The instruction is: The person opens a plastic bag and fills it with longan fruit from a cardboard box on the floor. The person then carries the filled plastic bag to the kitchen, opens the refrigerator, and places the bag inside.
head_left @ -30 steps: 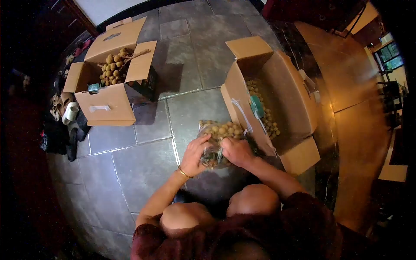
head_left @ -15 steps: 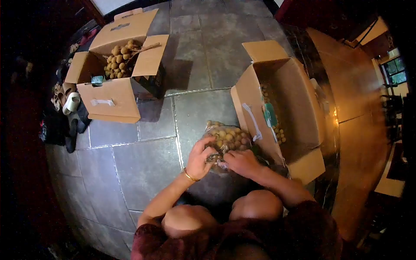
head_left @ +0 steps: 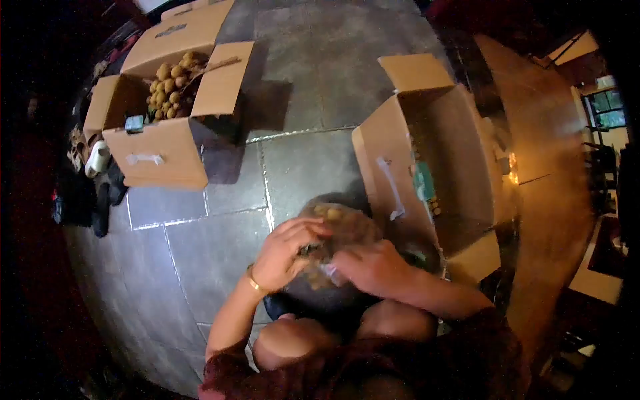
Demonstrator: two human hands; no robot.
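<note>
A clear plastic bag [head_left: 347, 223] of round tan fruit is in front of my knees, blurred by motion. My left hand [head_left: 288, 252], with a gold bangle at the wrist, has its fingers bent round the gathered side of the bag. On the right side, my right hand [head_left: 375, 267] is closed on the bag's bunched plastic. Both hands are close together, with the fruit mostly beyond them. Just right of the bag stands an open cardboard box [head_left: 390, 160] with some fruit and a green item [head_left: 423, 181] at its inner left side.
Another open cardboard box [head_left: 157, 150] at the upper left holds a heap of tan fruit [head_left: 170, 83] on stems. Shoes [head_left: 99, 159] lie beside it at the left. Grey floor tiles [head_left: 213, 253] lie between the boxes, and a wooden floor [head_left: 550, 147] is on the right.
The bag's gathered plastic has been drawn together between my hands, which have moved slightly apart. The bag looks lifted and blurred. The camera view has shifted a little.
</note>
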